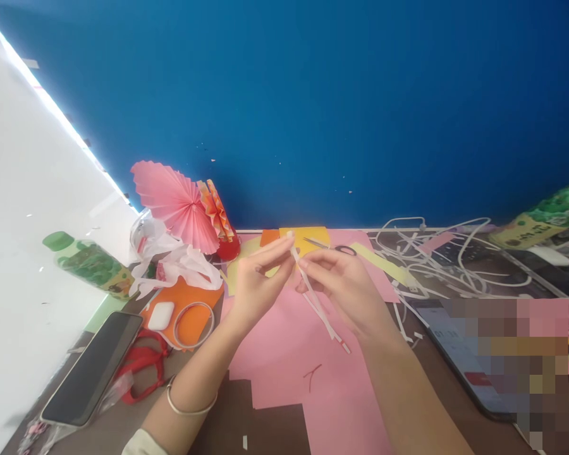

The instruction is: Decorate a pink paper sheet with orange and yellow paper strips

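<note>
A thin white strip [318, 308], with its lower part hanging in two narrow lengths and a red mark near one end, is held up between both hands. My left hand [260, 275] has its fingertips and thumb closed at the strip's upper end. Just below that, my right hand [344, 284] pinches the strip between thumb and forefinger. Pink paper sheets [275, 354] lie on the table under the hands. Beyond the fingertips, scissors [345, 250] rest on a yellow sheet [308, 235].
At left stand a pink paper fan [177, 205], a green bottle [88, 262] and a crumpled plastic bag [189, 268]. A dark phone [92, 370] and red ribbon [142, 366] lie nearer. White cables [459, 265] tangle at right, beside another phone [455, 354]. A blue wall [313, 114] rises behind.
</note>
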Demonstrator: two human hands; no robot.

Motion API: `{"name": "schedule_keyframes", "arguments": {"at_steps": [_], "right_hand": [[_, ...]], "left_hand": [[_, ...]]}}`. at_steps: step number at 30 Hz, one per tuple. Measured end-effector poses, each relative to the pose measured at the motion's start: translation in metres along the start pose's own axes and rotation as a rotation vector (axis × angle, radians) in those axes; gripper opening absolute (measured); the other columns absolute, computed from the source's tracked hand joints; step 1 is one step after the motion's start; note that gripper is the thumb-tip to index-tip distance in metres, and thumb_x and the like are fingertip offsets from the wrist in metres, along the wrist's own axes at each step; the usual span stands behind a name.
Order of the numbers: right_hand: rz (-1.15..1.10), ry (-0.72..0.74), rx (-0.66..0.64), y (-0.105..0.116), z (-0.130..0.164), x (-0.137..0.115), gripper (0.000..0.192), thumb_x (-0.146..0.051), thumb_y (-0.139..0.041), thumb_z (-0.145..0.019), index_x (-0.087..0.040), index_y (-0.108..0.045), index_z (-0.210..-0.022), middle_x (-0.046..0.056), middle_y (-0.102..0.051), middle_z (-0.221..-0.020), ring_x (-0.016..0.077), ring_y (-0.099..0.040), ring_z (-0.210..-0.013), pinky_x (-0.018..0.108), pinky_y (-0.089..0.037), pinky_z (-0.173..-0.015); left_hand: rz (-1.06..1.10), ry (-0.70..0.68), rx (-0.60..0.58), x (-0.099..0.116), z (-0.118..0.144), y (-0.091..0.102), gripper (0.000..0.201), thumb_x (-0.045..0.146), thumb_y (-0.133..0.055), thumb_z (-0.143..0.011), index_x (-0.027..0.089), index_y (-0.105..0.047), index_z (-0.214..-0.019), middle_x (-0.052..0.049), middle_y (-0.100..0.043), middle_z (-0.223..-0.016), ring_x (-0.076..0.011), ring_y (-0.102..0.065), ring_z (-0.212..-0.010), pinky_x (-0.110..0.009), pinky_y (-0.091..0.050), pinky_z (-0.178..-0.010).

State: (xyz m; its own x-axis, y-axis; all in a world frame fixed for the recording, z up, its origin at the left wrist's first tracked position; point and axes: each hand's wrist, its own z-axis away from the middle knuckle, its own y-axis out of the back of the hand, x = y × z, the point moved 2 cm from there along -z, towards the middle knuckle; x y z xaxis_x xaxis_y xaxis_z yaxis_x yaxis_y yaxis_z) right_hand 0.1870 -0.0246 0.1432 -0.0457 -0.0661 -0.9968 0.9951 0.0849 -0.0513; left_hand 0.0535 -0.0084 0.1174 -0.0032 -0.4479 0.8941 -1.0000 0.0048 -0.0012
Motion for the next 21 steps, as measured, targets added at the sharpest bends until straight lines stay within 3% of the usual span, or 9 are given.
{"name": "schedule_keyframes", "arguments": {"at_steps": [6,21], "right_hand": [[0.002,-0.008,-0.016,0.0005,-0.002,0.0018,0.023,-0.039,-0.068,-0.067,-0.016,-0.064,-0.07,0.0,-0.06,-0.06,0.0141,-0.06,-0.056,0.031,-0.051,-0.063],[0.099,0.016,0.003,0.0019,-0.002,0.0024,0.021,-0.038,-0.063,-0.074,-0.017,-0.063,-0.071,0.001,-0.061,-0.063,0.0139,-0.059,-0.059,0.031,-0.048,-0.067]], "left_hand": [[0.012,0.046,0.0,0.0032,0.0026,-0.0019,0.036,0.015,-0.061,-0.074,0.022,-0.065,-0.109,-0.004,-0.061,-0.118,-0.0219,-0.061,-0.103,-0.034,-0.053,-0.089],[0.071,0.113,-0.019,0.0064,0.0034,-0.0018,0.041,0.011,-0.061,-0.071,0.023,-0.065,-0.109,-0.003,-0.059,-0.121,-0.0219,-0.064,-0.097,-0.033,-0.054,-0.088]]}}
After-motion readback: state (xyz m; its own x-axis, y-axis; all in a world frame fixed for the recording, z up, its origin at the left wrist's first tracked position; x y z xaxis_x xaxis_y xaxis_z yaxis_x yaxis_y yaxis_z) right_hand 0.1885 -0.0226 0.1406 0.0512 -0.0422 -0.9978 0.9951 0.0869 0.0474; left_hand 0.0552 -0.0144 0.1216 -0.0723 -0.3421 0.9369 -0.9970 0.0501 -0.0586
